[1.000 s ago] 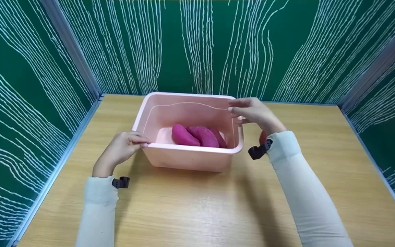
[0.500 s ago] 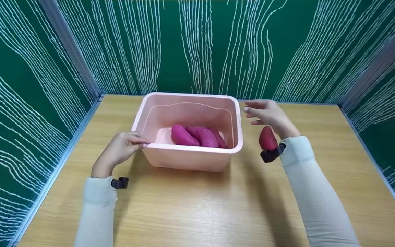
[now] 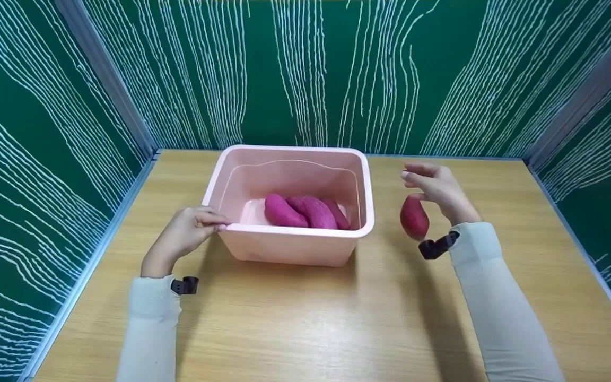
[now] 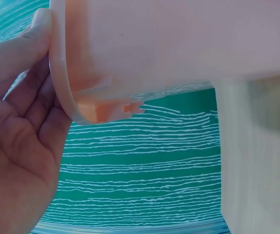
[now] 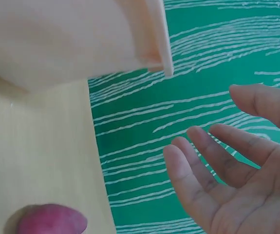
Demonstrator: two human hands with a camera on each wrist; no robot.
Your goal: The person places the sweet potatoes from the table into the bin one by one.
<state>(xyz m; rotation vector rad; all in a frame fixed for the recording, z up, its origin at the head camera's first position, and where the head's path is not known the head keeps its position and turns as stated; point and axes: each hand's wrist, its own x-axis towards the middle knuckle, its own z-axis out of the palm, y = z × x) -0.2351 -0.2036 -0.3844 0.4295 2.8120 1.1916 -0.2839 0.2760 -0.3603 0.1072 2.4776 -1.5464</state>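
A pink plastic bin [image 3: 289,246] stands on the wooden table with several purple-red sweet potatoes [image 3: 316,212] lying together on its floor. My left hand [image 3: 186,233] grips the bin's rim at the front left corner; the left wrist view has the thumb [image 4: 41,29] against the rim [image 4: 58,58] and the fingers partly hidden behind it. My right hand [image 3: 438,188] is in the air to the right of the bin, holding nothing, its fingers spread and slightly bent in the right wrist view. Another sweet potato [image 3: 414,218] lies on the table just below that hand.
Green panels [image 3: 268,74] with wavy white lines enclose the table [image 3: 305,323] at the back and both sides. Metal posts [image 3: 109,79] stand in the corners. A small black camera [image 3: 438,245] is strapped to each wrist.
My right hand has moved right, away from the bin's right rim, uncovering the sweet potato on the table. My left hand stays on the rim.
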